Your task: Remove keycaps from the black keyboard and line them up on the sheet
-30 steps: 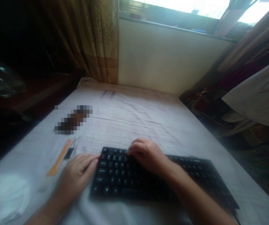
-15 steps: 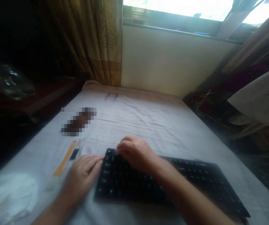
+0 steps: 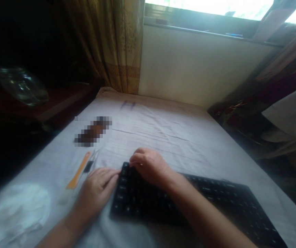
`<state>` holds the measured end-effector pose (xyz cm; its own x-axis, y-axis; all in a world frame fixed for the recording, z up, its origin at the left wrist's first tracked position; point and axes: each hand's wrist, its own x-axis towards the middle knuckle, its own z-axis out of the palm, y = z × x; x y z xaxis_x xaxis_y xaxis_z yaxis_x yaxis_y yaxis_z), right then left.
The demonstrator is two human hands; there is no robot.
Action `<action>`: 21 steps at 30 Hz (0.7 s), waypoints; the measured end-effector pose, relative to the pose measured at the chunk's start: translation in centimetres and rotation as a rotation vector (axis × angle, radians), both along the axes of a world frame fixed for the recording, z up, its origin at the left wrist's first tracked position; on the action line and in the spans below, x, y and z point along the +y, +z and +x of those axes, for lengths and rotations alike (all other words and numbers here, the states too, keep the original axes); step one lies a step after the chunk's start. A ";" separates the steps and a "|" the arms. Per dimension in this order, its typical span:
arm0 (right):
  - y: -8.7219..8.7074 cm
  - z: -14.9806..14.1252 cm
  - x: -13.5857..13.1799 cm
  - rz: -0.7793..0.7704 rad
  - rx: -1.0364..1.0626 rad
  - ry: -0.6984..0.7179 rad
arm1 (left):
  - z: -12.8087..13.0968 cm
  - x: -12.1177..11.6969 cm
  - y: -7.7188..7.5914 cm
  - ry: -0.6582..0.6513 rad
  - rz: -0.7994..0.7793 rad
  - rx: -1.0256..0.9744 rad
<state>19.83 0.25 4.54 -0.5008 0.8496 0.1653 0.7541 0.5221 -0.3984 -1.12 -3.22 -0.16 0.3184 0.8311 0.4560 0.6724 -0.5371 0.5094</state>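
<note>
While the left hand (image 3: 98,186) lays a loosely open grip against the keyboard (image 3: 143,205) just right of it, seemingly bracing its end, the right hand (image 3: 150,167) curls a bunched grip over the far-corner keys (image 3: 125,165), any pinch hidden.

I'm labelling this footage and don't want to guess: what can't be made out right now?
All in the head view:
- Keyboard keys beneath the right hand and right arm: hidden by them.
- Whether the right fingertips pinch anything: too blurred.
- Most key legends: dark, blurred.
- Keyboard's near right corner: cut off by the bottom edge.
- Dark brown object: identity masked by pixelation.
</note>
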 end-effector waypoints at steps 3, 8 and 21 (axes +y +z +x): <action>0.4 -1.0 -0.2 0.044 -0.039 0.026 | 0.0 0.0 -0.1 0.005 -0.009 -0.005; 0.1 -2.0 -0.4 0.123 -0.151 0.153 | 0.0 0.0 -0.1 0.000 -0.014 -0.014; 0.6 0.3 -0.5 -0.008 -0.132 0.060 | 0.1 -0.2 0.2 0.008 -0.026 -0.024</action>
<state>20.10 -0.25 5.17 -0.5675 0.8186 0.0882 0.7679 0.5649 -0.3021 -0.98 -3.38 0.06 0.3011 0.8451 0.4418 0.6639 -0.5184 0.5390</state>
